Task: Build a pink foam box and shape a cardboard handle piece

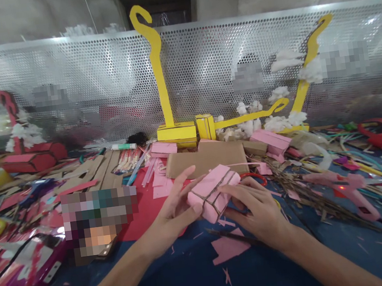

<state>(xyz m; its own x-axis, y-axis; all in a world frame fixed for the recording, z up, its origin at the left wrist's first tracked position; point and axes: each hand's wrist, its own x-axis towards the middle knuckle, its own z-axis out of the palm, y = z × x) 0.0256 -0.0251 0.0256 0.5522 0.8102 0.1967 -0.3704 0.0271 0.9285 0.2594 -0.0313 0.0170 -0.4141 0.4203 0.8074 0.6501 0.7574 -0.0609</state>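
Observation:
Both my hands hold a small pink paper-covered box (212, 195) with thin brown sticks glued across it, just above the blue table cover (181, 285). My left hand (176, 210) grips its left end, thumb on the front and fingers curled behind. My right hand (256, 207) grips its right side, fingers pressed on the box's lower edge. A red scissor handle (256, 177) lies just behind my right hand. Pink paper scraps (229, 247) lie under my hands.
A brown cardboard box (203, 159) sits behind the pink one. Yellow hooked cardboard figures (158, 72) and white cotton tufts stand by a perforated metal screen (74, 83). A pink glue gun (355, 196) and dry sticks lie right; red and pink cardboard pieces clutter the left.

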